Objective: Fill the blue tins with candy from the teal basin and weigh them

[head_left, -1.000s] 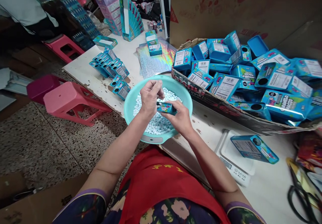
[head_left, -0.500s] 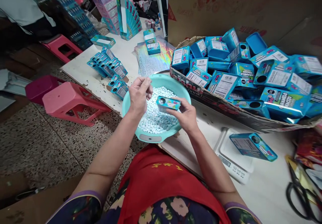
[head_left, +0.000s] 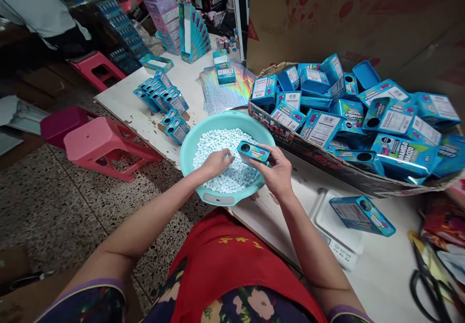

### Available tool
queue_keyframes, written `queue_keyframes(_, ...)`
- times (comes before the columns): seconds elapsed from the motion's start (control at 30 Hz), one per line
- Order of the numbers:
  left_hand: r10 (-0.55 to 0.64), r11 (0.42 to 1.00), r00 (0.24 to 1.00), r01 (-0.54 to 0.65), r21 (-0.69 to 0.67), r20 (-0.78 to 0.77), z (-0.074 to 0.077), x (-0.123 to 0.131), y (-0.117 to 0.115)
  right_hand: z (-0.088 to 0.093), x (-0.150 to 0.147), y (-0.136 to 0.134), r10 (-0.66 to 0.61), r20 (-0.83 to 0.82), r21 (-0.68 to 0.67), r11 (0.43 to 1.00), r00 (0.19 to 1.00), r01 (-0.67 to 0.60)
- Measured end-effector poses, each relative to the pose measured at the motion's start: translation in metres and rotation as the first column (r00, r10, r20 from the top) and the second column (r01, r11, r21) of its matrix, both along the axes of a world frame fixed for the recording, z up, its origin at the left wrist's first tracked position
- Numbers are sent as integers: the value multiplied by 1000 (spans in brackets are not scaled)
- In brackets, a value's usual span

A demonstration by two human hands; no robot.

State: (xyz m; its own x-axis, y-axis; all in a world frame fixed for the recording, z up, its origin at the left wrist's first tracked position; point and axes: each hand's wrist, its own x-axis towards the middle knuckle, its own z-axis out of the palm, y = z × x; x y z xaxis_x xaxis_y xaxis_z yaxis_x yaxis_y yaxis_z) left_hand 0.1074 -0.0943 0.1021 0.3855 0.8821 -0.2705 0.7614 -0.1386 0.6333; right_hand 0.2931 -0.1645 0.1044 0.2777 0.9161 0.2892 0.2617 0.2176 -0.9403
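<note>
A turquoise basin [head_left: 192, 136] full of small pale-blue candies [head_left: 228, 182] stands at the table's edge in front of me. My left hand [head_left: 217, 163] is low over the candies, its fingers curled and closed at their surface; what they pinch, if anything, is hidden. My right hand [head_left: 279, 170] grips a small blue candy box [head_left: 253, 152] above the basin's right side. That box lies tilted, its round dark window facing up and its lettering reading "Caramelo Macizo".
A carton [head_left: 305, 151] heaped with blue boxes stands to the right. A similar box [head_left: 363, 215] rests on a white scale [head_left: 336, 253], near black scissors [head_left: 425, 279]. Small boxes [head_left: 162, 95] stand at left, beyond a pink stool [head_left: 90, 141]. Another person [head_left: 32, 3] is at upper left.
My left hand has dropped from above the basin down to the candies. The blue box in my right hand has shifted slightly right, and its window now looks dark instead of pale.
</note>
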Motion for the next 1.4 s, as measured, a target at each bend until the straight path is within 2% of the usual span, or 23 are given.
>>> queue_keyframes(0.03, 118, 992, 972, -107, -65, 203, 7, -1, 3, 1, 0, -1, 0, 30, 4, 1000, 1000, 0)
queue_keyframes(0.07, 249, 966, 869, -191, -174, 428, 15, -1, 6, 2, -2, -1, 4, 65, 7, 1000, 998, -4)
queue_keyframes(0.1, 370, 926, 695, -226, -302, 616, 24, 0, 8, 3, -4, -1, 11, 101, 9, 1000, 995, -12)
queue_keyframes(0.13, 460, 887, 500, -215, -409, 734, 32, 3, 8, 4, -7, 0, 25, 136, 8, 1000, 990, -26)
queue_keyframes(0.17, 508, 862, 338, -190, -471, 793, 40, 7, 9, 5, -11, 1, 42, 164, 3, 999, 986, -43)
queue_keyframes(0.2, 529, 848, 214, -181, -499, 821, 47, 11, 9, 6, -16, 2, 62, 185, -4, 998, 981, -63)
queue_keyframes(0.23, 535, 838, 122, -203, -506, 836, 52, 16, 9, 7, -20, 4, 84, 197, -10, 996, 977, -84)
queue_keyframes(0.3, 519, 823, 21, -282, -493, 855, 58, 25, 9, 8, -29, 6, 117, 208, -18, 993, 971, -116)
queue_keyframes(0.37, 496, 815, -3, -345, -466, 868, 57, 32, 10, 9, -34, 7, 127, 212, -24, 992, 969, -125)
queue_keyframes(0.53, 444, 824, 22, -402, -399, 896, 52, 36, 10, 11, -37, 9, 111, 217, -56, 993, 970, -101)
queue_keyframes(0.63, 421, 837, 78, -418, -353, 904, 49, 37, 10, 13, -37, 10, 118, 262, -55, 993, 958, -107)
queue_keyframes(0.73, 454, 821, 141, -451, -351, 880, 47, 38, 11, 17, -36, 11, 168, 337, -64, 986, 926, -156)
queue_keyframes(0.9, 468, 828, 195, -438, -351, 862, 46, 37, 12, 22, -30, 17, 169, 372, -61, 986, 913, -157)
queue_keyframes(1.07, 456, 830, 159, -432, -354, 876, 51, 38, 12, 16, -24, 21, 192, 254, -50, 981, 948, -185)
queue_keyframes(1.13, 467, 833, 134, -400, -383, 874, 56, 35, 13, 9, -21, 20, 199, 142, -53, 980, 970, -193)
queue_keyframes(1.2, 485, 829, 79, -358, -429, 871, 60, 29, 16, 3, -18, 18, 198, -37, -58, 978, 980, -200)
queue_keyframes(1.27, 530, 797, -21, -330, -506, 848, 60, 21, 21, -1, -15, 12, 173, -220, -62, 980, 960, -191)
queue_keyframes(1.33, 630, 712, -121, -304, -632, 767, 55, 12, 26, -1, -11, 2, 130, -338, -67, 985, 932, -161)
queue_keyframes(1.37, 705, 653, -126, -267, -709, 697, 51, 9, 27, 0, -8, -5, 108, -367, -71, 987, 924, -143)
queue_keyframes(1.4, 781, 590, -92, -220, -777, 618, 46, 5, 27, 3, -4, -14, 88, -381, -73, 990, 920, -124)
